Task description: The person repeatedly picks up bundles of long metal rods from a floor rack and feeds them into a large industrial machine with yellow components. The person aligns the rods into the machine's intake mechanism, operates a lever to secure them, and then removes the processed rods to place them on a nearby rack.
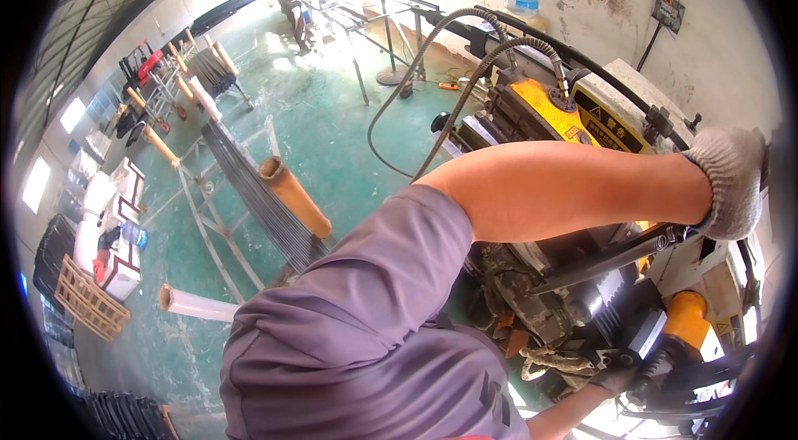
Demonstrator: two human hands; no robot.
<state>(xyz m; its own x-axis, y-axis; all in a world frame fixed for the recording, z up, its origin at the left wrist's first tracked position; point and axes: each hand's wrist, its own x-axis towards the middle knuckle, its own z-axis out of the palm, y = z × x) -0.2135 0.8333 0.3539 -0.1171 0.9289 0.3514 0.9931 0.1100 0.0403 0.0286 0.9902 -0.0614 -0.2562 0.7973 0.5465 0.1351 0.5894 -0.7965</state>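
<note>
My left arm, in a grey-purple sleeve, reaches across to the right over a yellow and dark machine point(544, 111). A light knitted glove covers my left hand point(731, 182); its fingers are lost at the dark rim of the picture. Low on the right, my right hand point(617, 375) in a dark glove is beside a metal block point(644, 332) and a black coiled part point(657, 369). Shadow hides its fingers and whatever they may touch. Between the two hands a dark tube point(594, 261) slants across the machine, near a yellow cylinder point(687, 315).
Black hoses point(453, 20) arch off the machine. To my left stands a metal rack point(199, 203) bearing long dark tubes point(258, 199), with a cardboard tube point(295, 195) upright beside them. A wooden crate point(91, 299) lies far left. Another person point(289, 3) stands in the background.
</note>
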